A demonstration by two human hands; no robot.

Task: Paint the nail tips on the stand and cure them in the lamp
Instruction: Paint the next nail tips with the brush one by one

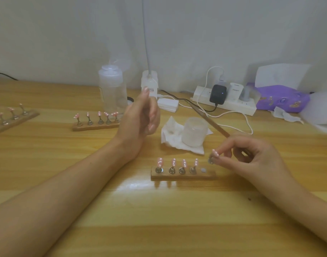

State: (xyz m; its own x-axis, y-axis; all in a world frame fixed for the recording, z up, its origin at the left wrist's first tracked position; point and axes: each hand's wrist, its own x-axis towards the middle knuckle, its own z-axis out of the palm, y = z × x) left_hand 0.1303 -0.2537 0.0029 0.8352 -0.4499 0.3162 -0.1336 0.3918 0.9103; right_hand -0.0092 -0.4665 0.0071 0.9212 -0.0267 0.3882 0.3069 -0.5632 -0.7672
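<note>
The grip of our right hand (251, 156) is pressed together, thumb and forefinger pinching one pink nail tip (214, 154) with white dots by its small metal holder. It hangs just off the three o'clock end of the wooden stand (183, 176), above it and not touching. The same hand also carries a thin brush (209, 121), whose handle slants away toward eleven o'clock. On the stand, four more dotted tips (173, 162) stand upright in a row, and a bare round disc (203, 170) shows at the three o'clock end. At twelve o'clock from the stand, a frosted jar (195, 131) sits on a crumpled white tissue (170, 136). Our left hand (140, 115) is raised at ten o'clock from the stand, its grip loose, the fingers slack and holding nothing. Past it at ten o'clock, a second stand (96, 126) with five tips lies on the tabletop (159, 219) before a clear bottle (112, 91). A white power strip (233, 106) lies at one o'clock, by the wall.
</note>
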